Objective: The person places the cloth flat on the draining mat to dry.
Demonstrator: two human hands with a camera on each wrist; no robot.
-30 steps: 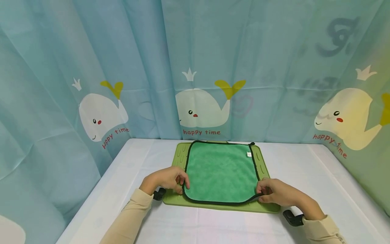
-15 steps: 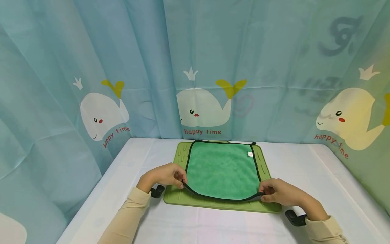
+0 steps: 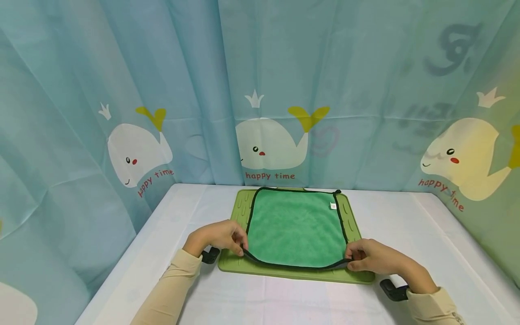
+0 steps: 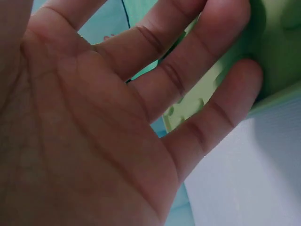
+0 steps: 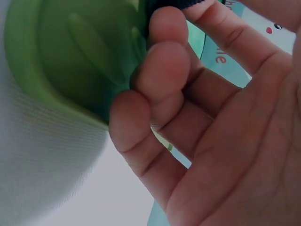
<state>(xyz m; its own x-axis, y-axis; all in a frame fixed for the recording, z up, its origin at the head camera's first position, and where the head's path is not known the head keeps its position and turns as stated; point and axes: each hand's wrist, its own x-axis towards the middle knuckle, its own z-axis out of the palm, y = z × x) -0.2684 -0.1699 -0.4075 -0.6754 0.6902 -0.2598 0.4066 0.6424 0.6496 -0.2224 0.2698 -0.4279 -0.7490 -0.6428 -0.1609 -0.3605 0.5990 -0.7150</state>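
Observation:
A green cloth (image 3: 296, 228) with a dark edging and a small white tag lies spread over a light green ribbed mat (image 3: 284, 273). Its near left corner is pinched by my left hand (image 3: 223, 235), and my right hand (image 3: 373, 256) pinches the near right corner. Between the two hands the near edge curls up slightly off the mat. In the left wrist view the palm and several fingers (image 4: 202, 127) show, while the pinch itself is out of sight. The right wrist view has a bit of dark edging (image 5: 174, 4) at the fingertips, above the mat's rounded corner (image 5: 70, 101).
Beneath the mat is a table with a white cover (image 3: 304, 302). A blue-green curtain (image 3: 195, 149) printed with whales hangs behind the table and along both sides. A black strap mount (image 3: 393, 290) sits at the right wrist, and another (image 3: 210, 255) at the left.
The left hand has drawn the near left corner slightly up and back, so the cloth's near edge now curls. The right hand keeps its pinch and has shifted slightly right.

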